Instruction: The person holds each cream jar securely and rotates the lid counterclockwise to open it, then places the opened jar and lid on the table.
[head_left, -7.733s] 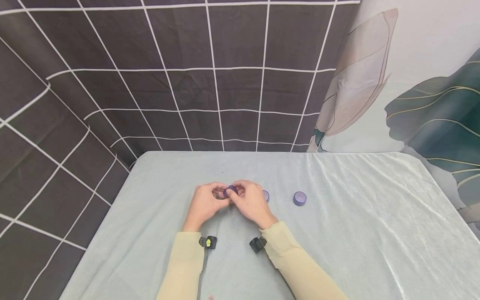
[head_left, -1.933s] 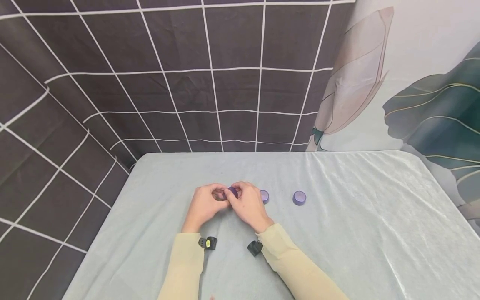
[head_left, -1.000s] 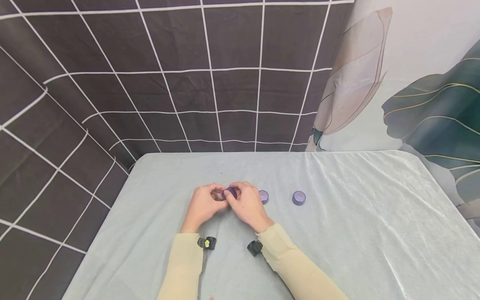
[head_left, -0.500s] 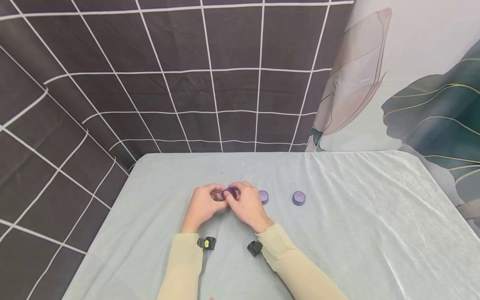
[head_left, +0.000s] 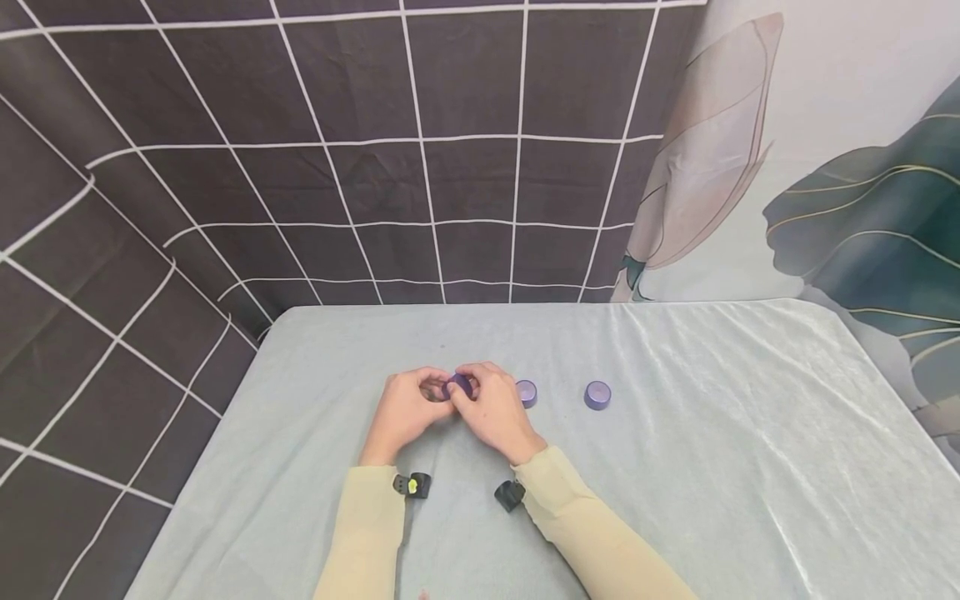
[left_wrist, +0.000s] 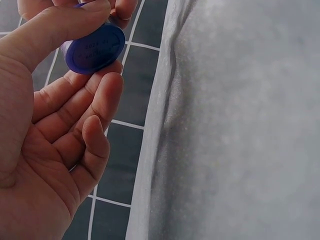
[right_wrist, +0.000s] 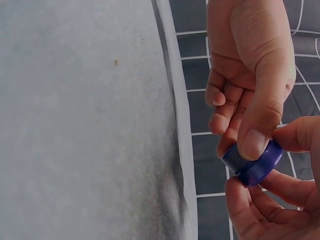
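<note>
Both hands meet over the back middle of the cloth-covered table, holding one small round purple-blue jar (head_left: 459, 386) between them. In the left wrist view, faint print shows on the flat end of the jar (left_wrist: 95, 50). My left hand (head_left: 406, 412) pinches it between thumb and fingers, its other fingers loosely curled below. From the opposite side, my right hand (head_left: 498, 412) grips it, thumb laid across the narrower part in the right wrist view. Just right of that hand sits a purple round container (head_left: 527, 393); a similar purple container (head_left: 597, 395) stands farther right.
A pale grey-blue velvety cloth (head_left: 712, 467) covers the table. Behind it and to the left hangs a dark curtain (head_left: 472, 175) with a white grid. A leaf-patterned curtain (head_left: 847, 208) hangs at the back right.
Compared with the oldest frame, my right hand has shifted slightly left, showing more of the nearer container. Both hands keep their hold on the jar; over the last second they barely move.
</note>
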